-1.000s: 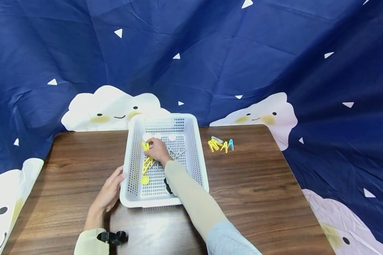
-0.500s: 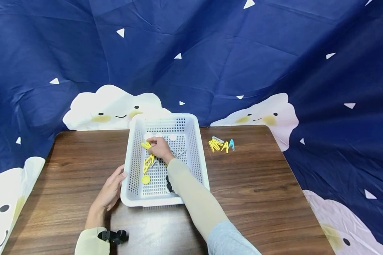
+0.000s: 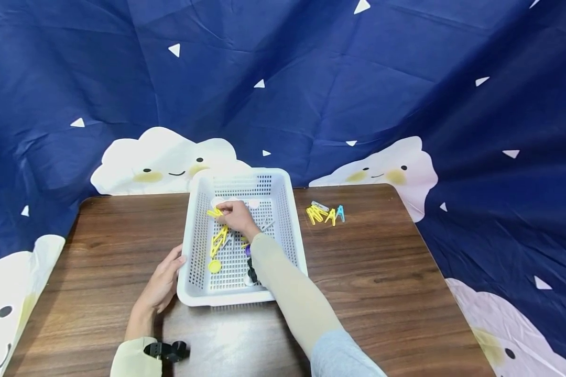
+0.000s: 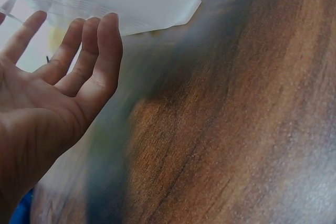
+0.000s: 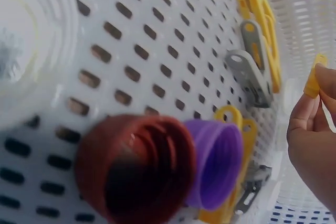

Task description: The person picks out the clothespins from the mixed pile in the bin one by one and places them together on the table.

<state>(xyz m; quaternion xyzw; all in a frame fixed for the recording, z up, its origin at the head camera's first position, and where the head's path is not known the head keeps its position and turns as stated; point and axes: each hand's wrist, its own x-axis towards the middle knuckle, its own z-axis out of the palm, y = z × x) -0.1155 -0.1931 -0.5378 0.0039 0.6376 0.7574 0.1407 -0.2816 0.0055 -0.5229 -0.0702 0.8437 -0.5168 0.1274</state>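
Observation:
Inside the white perforated basket (image 3: 217, 301), my right hand (image 3: 238, 217) pinches a yellow clothespin (image 5: 315, 81) between thumb and fingers, above the far left part of the floor. Against the basket's left wall rests my left hand (image 3: 159, 283), its fingers extended and slightly bent. More yellow clothespins (image 3: 218, 242) lie below the right hand, with grey clothespins (image 5: 253, 74) beside them. A yellow cap (image 3: 214, 266) is near the front left. The right wrist view also has a reddish-brown cap (image 5: 97, 163) and a purple cap (image 5: 223, 163) touching each other. My right forearm hides part of the basket.
Right of the basket, on the wooden table (image 3: 382, 283), lie several yellow clothespins (image 3: 315, 213), a grey clothespin (image 3: 319, 206) and a blue clothespin (image 3: 340, 213). White round caps (image 3: 253, 203) sit at the basket's far end. A blue cloth (image 3: 283, 78) hangs behind the table.
The clothespin in my right hand has turned from nearly upright to lying flatter, as the hand rose slightly away from the clothespins below. The purple cap has come into sight. My left hand stays put.

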